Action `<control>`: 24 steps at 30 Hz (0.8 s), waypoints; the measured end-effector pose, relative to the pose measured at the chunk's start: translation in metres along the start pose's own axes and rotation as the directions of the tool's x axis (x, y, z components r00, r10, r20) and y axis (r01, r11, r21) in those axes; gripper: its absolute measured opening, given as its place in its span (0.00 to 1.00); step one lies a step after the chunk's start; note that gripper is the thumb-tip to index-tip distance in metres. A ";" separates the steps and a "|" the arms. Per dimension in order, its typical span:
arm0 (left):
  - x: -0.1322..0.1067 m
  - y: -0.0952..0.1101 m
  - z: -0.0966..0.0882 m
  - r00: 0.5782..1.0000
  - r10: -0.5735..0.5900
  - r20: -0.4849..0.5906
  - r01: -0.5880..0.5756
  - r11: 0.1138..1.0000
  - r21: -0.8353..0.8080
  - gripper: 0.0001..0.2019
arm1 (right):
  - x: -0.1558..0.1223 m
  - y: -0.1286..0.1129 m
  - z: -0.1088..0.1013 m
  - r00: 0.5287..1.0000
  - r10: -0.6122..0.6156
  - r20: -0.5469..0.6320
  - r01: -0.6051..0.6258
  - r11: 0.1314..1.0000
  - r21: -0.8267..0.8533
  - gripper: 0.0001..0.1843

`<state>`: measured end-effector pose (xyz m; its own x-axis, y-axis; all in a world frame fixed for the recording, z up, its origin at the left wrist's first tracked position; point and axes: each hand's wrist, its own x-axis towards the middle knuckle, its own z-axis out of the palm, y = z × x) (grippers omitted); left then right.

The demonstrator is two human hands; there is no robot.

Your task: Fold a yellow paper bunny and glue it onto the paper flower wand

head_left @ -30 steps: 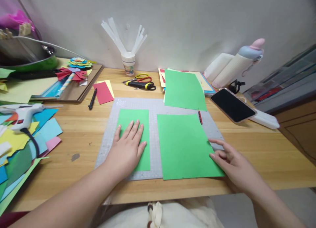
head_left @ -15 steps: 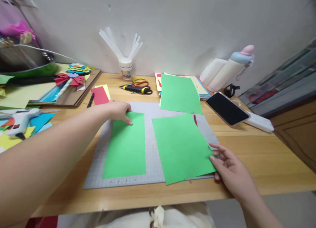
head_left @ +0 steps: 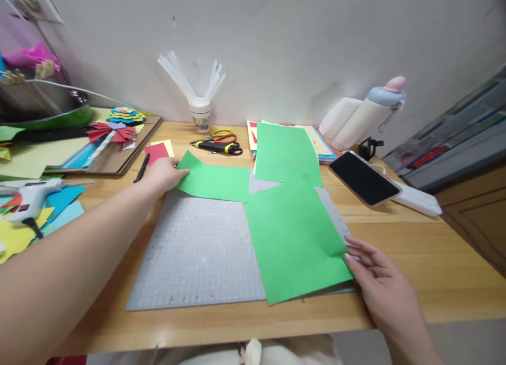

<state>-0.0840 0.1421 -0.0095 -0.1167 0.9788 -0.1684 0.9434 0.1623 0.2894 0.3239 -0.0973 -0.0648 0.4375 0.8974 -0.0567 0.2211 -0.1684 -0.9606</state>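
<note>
My left hand (head_left: 168, 173) pinches the left end of a narrower green paper sheet (head_left: 221, 181), which lies crosswise at the back of the grey cutting mat (head_left: 197, 249). The corner by my fingers is bent up. On the right, my right hand (head_left: 379, 273) grips the right edge of a larger green paper sheet (head_left: 296, 238) between thumb and fingers. That sheet is slightly buckled near the thumb and lies over the mat's right half. Behind it, another green sheet (head_left: 286, 149) rests on a stack of coloured paper.
A paper cup (head_left: 200, 116) with white sticks, scissors (head_left: 219, 137) and a black-yellow cutter (head_left: 219, 147) stand or lie at the back. To the left are a glue gun (head_left: 33, 199), paper scraps and a pen (head_left: 141, 168). A phone (head_left: 364, 178) and bottle (head_left: 367, 115) are right.
The narrower green sheet has turned from lengthwise to crosswise and moved to the mat's back, baring the left half. My left hand has shifted left; my right hand holds its sheet nearly in place.
</note>
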 end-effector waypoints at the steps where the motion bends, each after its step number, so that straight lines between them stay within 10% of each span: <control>1: -0.002 -0.001 0.001 0.999 -0.008 -0.031 0.008 1.000 -0.002 0.17 | 0.001 0.000 -0.001 1.000 0.001 -0.002 -0.001 1.000 -0.001 0.18; 9: -0.049 0.014 0.014 0.921 0.173 -0.349 -0.204 0.978 -0.052 0.28 | 0.003 -0.012 -0.011 0.997 0.010 -0.080 -0.010 1.000 0.000 0.21; 15: -0.094 0.027 0.033 0.909 0.359 -0.212 -0.405 0.882 -0.241 0.30 | -0.002 -0.028 -0.011 0.994 -0.024 -0.110 0.026 1.000 0.018 0.18; 24: -0.113 0.031 0.022 0.920 0.386 0.062 -0.260 0.724 -0.639 0.30 | 0.004 -0.066 0.022 0.985 -0.152 0.086 0.150 0.988 0.036 0.16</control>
<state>-0.0350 0.0335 -0.0022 0.2757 0.9558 -0.1017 0.5144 -0.0573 0.8556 0.2917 -0.0736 -0.0077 0.3218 0.9444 0.0670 0.2523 -0.0173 -0.9675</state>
